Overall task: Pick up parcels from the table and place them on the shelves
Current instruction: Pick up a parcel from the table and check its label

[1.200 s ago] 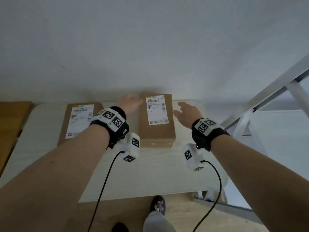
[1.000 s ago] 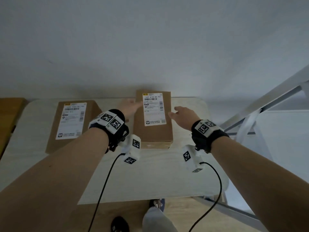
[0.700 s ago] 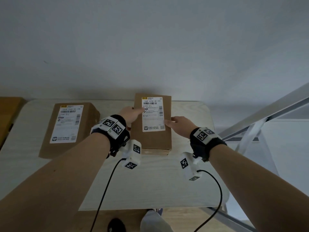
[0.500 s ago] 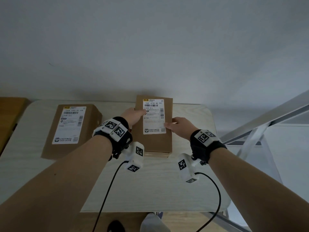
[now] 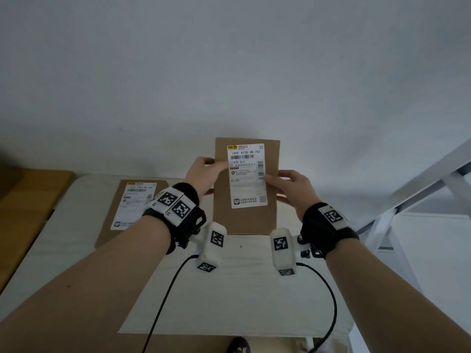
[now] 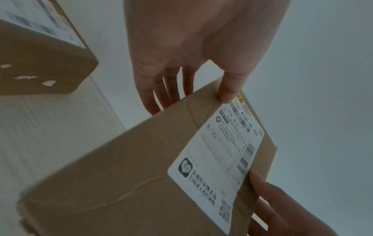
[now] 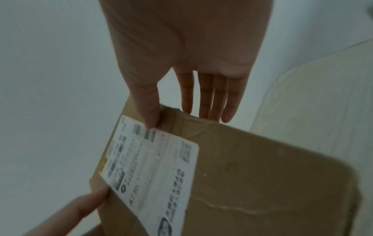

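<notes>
A brown cardboard parcel point(image 5: 246, 217) with a white shipping label is lifted off the pale table point(image 5: 229, 289), label toward me. My left hand point(image 5: 204, 174) grips its left edge, thumb on the label side and fingers behind. My right hand point(image 5: 288, 186) grips the right edge the same way. In the left wrist view the parcel point(image 6: 125, 175) shows with my left hand's thumb point(image 6: 228, 89) on its top edge. In the right wrist view the parcel point(image 7: 242, 167) sits under my right hand's thumb point(image 7: 150, 115). A second labelled parcel point(image 5: 127, 210) lies flat on the table at the left.
A white metal shelf frame point(image 5: 420, 184) rises at the right of the table. A brown wooden surface point(image 5: 23, 200) adjoins the table at the far left. A plain wall stands just behind the table. Wrist-camera cables hang over the table's front edge.
Both hands closed on the sides of the middle parcel and raised it from the table, tilting its label face toward me. The left parcel stayed where it was.
</notes>
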`<state>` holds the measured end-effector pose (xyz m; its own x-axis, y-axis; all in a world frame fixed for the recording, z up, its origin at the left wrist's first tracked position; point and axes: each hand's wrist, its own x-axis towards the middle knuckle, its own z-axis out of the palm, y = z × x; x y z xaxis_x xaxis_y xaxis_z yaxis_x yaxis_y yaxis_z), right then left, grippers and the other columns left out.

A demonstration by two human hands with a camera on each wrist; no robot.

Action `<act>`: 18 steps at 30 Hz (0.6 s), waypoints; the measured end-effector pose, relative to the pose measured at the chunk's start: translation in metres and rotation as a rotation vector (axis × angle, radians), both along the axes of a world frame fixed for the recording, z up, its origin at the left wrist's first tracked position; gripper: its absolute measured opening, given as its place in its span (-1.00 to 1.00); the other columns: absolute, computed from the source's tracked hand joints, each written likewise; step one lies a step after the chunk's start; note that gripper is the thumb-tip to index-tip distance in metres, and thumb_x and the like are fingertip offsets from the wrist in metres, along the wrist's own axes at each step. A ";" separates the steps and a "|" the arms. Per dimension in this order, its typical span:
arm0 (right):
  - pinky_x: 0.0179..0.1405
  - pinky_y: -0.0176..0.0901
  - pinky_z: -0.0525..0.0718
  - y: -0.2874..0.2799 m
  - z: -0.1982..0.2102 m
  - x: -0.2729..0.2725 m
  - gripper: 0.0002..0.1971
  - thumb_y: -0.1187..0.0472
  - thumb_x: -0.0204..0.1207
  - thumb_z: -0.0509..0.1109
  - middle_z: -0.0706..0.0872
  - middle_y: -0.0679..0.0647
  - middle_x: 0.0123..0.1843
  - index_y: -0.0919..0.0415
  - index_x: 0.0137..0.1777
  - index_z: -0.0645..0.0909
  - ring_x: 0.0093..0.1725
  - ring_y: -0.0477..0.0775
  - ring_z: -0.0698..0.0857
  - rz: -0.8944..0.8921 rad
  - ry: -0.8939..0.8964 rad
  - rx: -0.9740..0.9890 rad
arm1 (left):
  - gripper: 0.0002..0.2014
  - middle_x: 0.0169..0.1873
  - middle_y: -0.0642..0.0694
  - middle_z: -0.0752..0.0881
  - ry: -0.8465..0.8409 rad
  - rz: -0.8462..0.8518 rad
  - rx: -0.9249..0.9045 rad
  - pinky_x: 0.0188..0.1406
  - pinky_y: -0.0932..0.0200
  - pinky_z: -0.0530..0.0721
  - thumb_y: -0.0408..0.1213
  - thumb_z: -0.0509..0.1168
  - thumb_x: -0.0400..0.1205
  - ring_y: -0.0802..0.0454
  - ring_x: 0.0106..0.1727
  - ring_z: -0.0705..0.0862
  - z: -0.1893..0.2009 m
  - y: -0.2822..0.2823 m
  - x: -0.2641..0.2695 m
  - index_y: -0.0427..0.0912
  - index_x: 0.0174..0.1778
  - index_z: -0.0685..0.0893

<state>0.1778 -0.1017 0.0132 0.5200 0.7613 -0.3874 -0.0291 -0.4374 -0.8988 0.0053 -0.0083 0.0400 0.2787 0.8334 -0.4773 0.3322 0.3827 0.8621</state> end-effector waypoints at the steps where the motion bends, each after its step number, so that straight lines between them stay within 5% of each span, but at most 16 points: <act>1: 0.31 0.13 0.66 -0.002 0.010 -0.003 -0.51 0.10 0.38 0.57 0.80 0.17 0.13 0.23 0.29 0.59 0.19 0.14 0.76 -0.010 0.017 0.032 | -0.57 0.20 -0.11 0.71 -0.016 0.003 0.019 0.12 -0.02 0.66 -0.07 0.36 0.57 -0.05 0.19 0.68 0.007 -0.001 -0.004 -0.14 0.31 0.47; 5: 0.33 0.14 0.64 -0.010 0.043 -0.019 -0.50 0.13 0.36 0.58 0.80 0.18 0.15 0.24 0.29 0.59 0.20 0.13 0.76 -0.018 0.039 0.143 | -0.48 0.10 -0.09 0.74 -0.094 0.035 0.122 0.17 -0.06 0.69 -0.03 0.38 0.52 -0.01 0.08 0.72 0.039 -0.010 -0.022 -0.18 0.34 0.51; 9: 0.35 0.17 0.63 -0.019 0.069 -0.037 -0.46 0.11 0.33 0.59 0.80 0.19 0.17 0.24 0.30 0.58 0.21 0.13 0.76 -0.019 0.028 0.237 | -0.26 0.22 -0.13 0.73 -0.146 0.083 0.204 0.29 -0.16 0.64 0.21 0.38 0.27 -0.09 0.25 0.70 0.067 -0.017 -0.037 -0.16 0.30 0.56; 18: 0.36 0.13 0.62 -0.040 0.106 -0.068 -0.48 0.16 0.40 0.55 0.77 0.20 0.22 0.27 0.32 0.52 0.23 0.13 0.75 0.036 -0.007 0.304 | -0.24 0.24 -0.12 0.69 -0.221 0.110 0.306 0.33 -0.18 0.61 0.25 0.35 0.26 -0.07 0.28 0.65 0.114 -0.041 -0.071 -0.14 0.31 0.54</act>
